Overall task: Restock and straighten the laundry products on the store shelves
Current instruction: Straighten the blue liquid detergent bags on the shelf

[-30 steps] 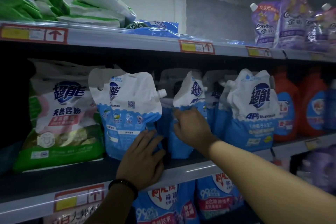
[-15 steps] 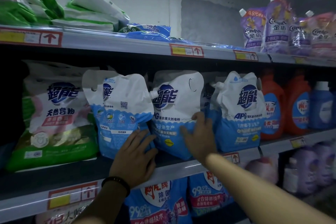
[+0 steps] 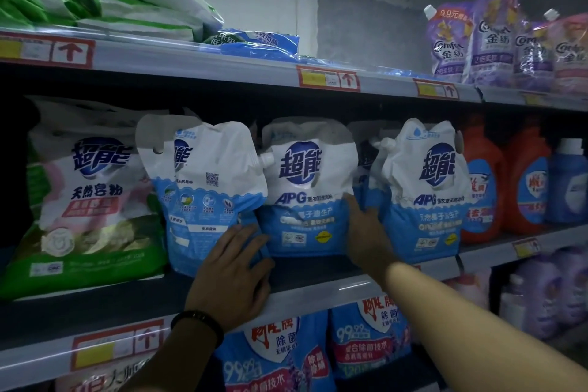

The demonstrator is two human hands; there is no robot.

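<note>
Three blue-and-white spouted detergent pouches stand on the middle shelf (image 3: 318,291). The left pouch (image 3: 203,200) shows its back side, and my left hand (image 3: 234,277) lies flat against its lower right corner, fingers spread. The middle pouch (image 3: 305,200) faces front. My right hand (image 3: 366,229) presses on its right edge, in the gap before the right pouch (image 3: 426,197). Neither hand is closed around a pouch.
A big green-and-white powder bag (image 3: 82,200) stands at the left. Orange bottles (image 3: 483,188) and a blue bottle (image 3: 566,181) fill the right. Purple softener pouches (image 3: 490,38) and flat-lying bags (image 3: 152,9) sit on the top shelf. Blue bags (image 3: 276,356) are below.
The middle pouch has turned from edge-on to facing front. My right hand slid from its top down to its right edge. My left hand stayed on the left pouch.
</note>
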